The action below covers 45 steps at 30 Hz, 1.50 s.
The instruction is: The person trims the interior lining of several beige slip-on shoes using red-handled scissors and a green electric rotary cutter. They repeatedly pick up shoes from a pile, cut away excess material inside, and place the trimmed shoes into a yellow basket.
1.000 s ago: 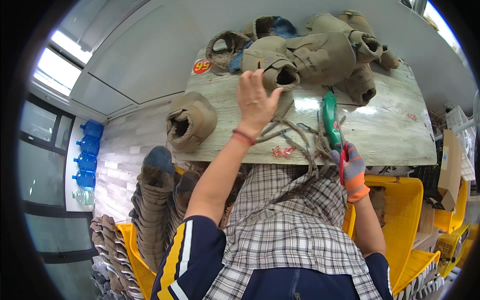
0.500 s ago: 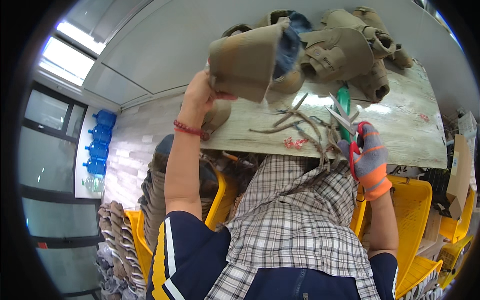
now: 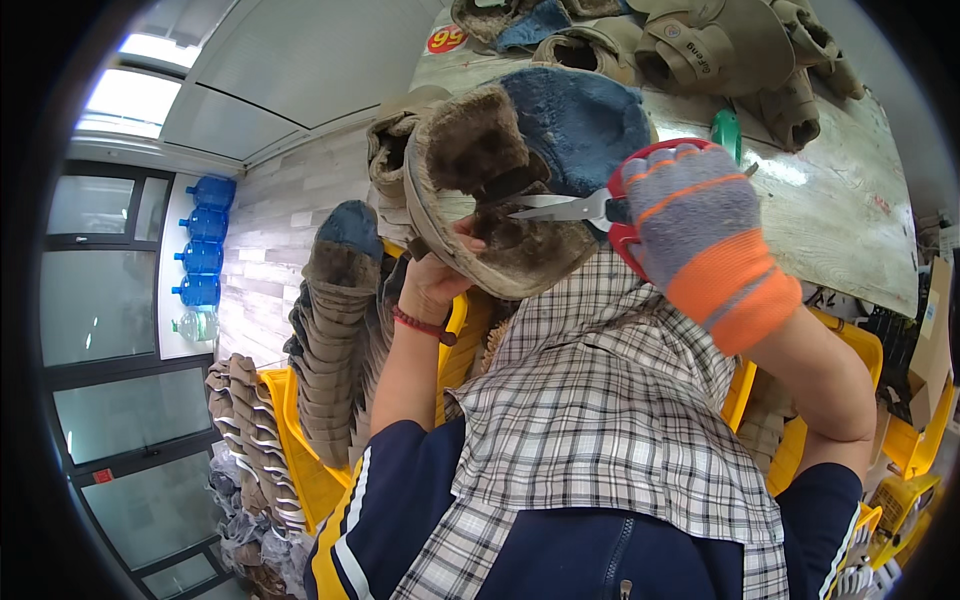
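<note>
My bare left hand (image 3: 437, 283), with a red bead bracelet at the wrist, grips the rim of a tan fleece-lined cap (image 3: 430, 215). The cap's hollow inside faces up, showing matted brown fleece and a blue fleece section. In a grey and orange knit glove, my right hand (image 3: 695, 215) is closed round red-handled scissors (image 3: 570, 209). Their blades point left and reach over the cap's opening; whether they touch the lining I cannot tell. Another tan cap (image 3: 392, 160) rests just behind the held one.
More tan caps (image 3: 700, 50) lie heaped at the back of the table (image 3: 850, 220). A green tool handle (image 3: 726, 132) sits beyond my right hand. Stacked caps (image 3: 335, 330) and yellow crates (image 3: 300, 430) stand to my left, with blue water bottles (image 3: 203, 256) by the wall.
My left hand has brought the cap down closer and turned its lining upward. My right hand has lifted the scissors off the table area and moved them left to the cap.
</note>
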Each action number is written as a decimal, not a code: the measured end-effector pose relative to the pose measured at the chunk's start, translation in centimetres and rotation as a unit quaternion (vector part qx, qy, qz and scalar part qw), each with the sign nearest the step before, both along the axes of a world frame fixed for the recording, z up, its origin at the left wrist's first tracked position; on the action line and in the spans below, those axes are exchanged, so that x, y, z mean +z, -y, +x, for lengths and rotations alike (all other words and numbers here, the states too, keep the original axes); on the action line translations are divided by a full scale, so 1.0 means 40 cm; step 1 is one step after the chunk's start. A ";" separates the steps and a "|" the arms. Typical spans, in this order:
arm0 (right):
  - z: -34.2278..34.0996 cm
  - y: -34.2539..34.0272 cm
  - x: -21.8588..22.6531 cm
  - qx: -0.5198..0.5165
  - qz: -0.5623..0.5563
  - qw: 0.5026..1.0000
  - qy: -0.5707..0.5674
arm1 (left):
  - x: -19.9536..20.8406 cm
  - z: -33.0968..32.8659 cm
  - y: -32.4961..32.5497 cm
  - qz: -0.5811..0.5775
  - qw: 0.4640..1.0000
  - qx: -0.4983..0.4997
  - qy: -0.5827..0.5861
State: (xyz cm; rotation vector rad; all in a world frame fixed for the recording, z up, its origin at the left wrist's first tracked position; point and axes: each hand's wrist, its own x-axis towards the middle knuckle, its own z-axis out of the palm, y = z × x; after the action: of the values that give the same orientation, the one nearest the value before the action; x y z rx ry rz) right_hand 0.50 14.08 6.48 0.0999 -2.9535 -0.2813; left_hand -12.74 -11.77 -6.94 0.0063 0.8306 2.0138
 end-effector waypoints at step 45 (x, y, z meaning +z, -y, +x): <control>-0.061 -0.056 -0.024 0.090 0.041 0.983 -0.157 | -0.133 0.001 0.058 0.021 0.993 -0.039 0.112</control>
State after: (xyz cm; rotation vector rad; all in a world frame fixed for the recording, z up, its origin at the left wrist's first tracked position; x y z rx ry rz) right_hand -1.96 16.31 5.52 0.3014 -2.6001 -0.3581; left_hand -12.69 -14.08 -12.25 -0.1585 0.6369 1.9163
